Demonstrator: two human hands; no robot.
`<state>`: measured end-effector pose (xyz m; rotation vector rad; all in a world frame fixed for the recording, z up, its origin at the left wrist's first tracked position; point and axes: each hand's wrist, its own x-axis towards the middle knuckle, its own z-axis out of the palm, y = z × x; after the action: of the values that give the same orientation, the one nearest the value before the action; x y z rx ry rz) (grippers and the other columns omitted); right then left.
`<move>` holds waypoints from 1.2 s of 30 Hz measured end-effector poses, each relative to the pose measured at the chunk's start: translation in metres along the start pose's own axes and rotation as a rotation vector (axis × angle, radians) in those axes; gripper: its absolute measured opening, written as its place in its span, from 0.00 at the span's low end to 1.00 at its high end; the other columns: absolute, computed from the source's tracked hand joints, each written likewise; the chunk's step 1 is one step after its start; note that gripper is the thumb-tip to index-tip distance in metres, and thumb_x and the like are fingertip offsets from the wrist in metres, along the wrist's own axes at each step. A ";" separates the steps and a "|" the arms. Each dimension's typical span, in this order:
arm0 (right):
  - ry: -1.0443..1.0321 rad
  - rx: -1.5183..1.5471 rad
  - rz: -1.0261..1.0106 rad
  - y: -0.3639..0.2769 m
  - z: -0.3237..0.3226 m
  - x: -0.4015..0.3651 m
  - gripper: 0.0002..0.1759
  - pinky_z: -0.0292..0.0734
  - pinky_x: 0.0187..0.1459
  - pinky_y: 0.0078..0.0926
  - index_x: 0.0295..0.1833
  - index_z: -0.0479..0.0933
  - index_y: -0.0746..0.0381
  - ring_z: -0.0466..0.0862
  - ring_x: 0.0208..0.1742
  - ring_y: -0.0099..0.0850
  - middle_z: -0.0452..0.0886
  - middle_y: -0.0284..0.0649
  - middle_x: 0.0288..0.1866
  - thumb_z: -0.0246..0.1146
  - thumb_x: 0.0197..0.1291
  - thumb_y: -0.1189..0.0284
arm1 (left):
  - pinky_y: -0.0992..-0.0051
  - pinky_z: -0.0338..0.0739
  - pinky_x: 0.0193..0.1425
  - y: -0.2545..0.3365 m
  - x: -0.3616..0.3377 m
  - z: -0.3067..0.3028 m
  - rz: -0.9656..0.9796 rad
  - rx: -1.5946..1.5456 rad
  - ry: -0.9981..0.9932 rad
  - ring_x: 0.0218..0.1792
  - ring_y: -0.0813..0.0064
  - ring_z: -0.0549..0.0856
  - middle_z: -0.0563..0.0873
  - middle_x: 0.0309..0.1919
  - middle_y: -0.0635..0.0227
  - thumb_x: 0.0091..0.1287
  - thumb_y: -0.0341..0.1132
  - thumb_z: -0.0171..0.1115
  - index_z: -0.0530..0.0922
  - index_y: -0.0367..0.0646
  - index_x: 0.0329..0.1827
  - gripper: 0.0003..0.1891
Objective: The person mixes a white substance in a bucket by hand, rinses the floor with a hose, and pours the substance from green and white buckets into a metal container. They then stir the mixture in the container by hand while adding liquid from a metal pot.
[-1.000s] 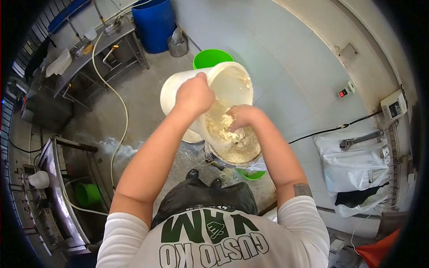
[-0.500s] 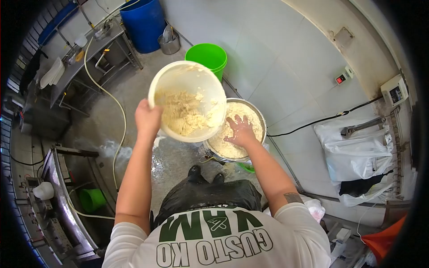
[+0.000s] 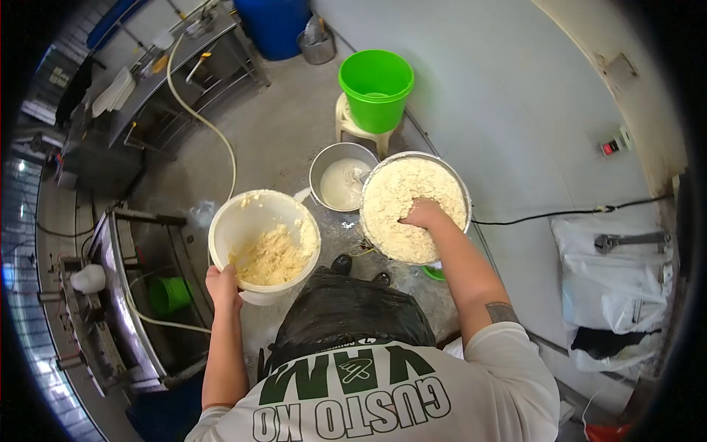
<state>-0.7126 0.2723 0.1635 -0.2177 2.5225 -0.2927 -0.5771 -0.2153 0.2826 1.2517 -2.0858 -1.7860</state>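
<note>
A white tub [image 3: 223, 214] hangs tilted at my left side, with pale yellow crumbly dough [image 3: 272, 256] inside it. My left hand [image 3: 224, 286] is closed on its near rim. Right of centre stands a round metal pot [image 3: 468, 193], filled nearly to the rim with pale crumbly dough [image 3: 394, 184]. My right hand [image 3: 426, 214] reaches into that dough, its fingertips partly sunk in and the fingers bent together. Between the two containers, a metal pot [image 3: 315, 173] on the floor holds whitish liquid.
A green bucket [image 3: 377, 92] sits on a cream stool [image 3: 343, 121] beyond the pots. A blue barrel [image 3: 274, 26] and a small metal pot [image 3: 317, 50] are behind. A hose [image 3: 213, 129] crosses the floor at left; a black cable [image 3: 530, 219] runs along the right wall.
The white tub has moved left and down with my left hand, away from the filled pot, uncovering the pot of whitish liquid. My right hand's spread fingers have drawn together in the dough.
</note>
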 end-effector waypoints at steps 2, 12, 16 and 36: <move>0.010 0.031 -0.023 0.004 0.007 0.007 0.39 0.77 0.65 0.43 0.64 0.82 0.49 0.83 0.63 0.48 0.85 0.48 0.62 0.65 0.52 0.37 | 0.69 0.81 0.28 -0.025 0.006 -0.020 -0.003 0.006 0.058 0.30 0.68 0.87 0.86 0.37 0.58 0.59 0.22 0.59 0.75 0.33 0.45 0.11; 0.106 0.305 0.107 -0.004 -0.037 -0.059 0.54 0.61 0.78 0.45 0.77 0.70 0.53 0.65 0.80 0.53 0.69 0.60 0.76 0.77 0.45 0.42 | 0.69 0.77 0.18 -0.148 0.090 -0.064 -0.221 0.018 0.106 0.22 0.67 0.85 0.84 0.32 0.59 0.60 0.22 0.60 0.73 0.36 0.44 0.10; 0.272 0.038 0.061 -0.048 -0.020 -0.077 0.66 0.45 0.81 0.57 0.84 0.57 0.52 0.50 0.85 0.58 0.55 0.59 0.84 0.75 0.42 0.34 | 0.67 0.70 0.15 -0.202 0.144 -0.026 -0.330 0.028 0.176 0.18 0.66 0.81 0.83 0.29 0.57 0.60 0.22 0.60 0.77 0.32 0.46 0.11; -0.005 -0.280 0.439 0.086 0.092 -0.055 0.57 0.46 0.84 0.40 0.79 0.51 0.79 0.65 0.79 0.51 0.72 0.61 0.74 0.69 0.44 0.71 | 0.65 0.76 0.22 -0.370 0.347 0.071 -0.704 0.287 0.054 0.21 0.64 0.81 0.81 0.27 0.58 0.65 0.31 0.65 0.79 0.32 0.41 0.09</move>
<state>-0.6232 0.3519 0.0969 0.2286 2.5174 0.2351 -0.6586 -0.3693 -0.1990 2.3092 -2.0715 -1.6519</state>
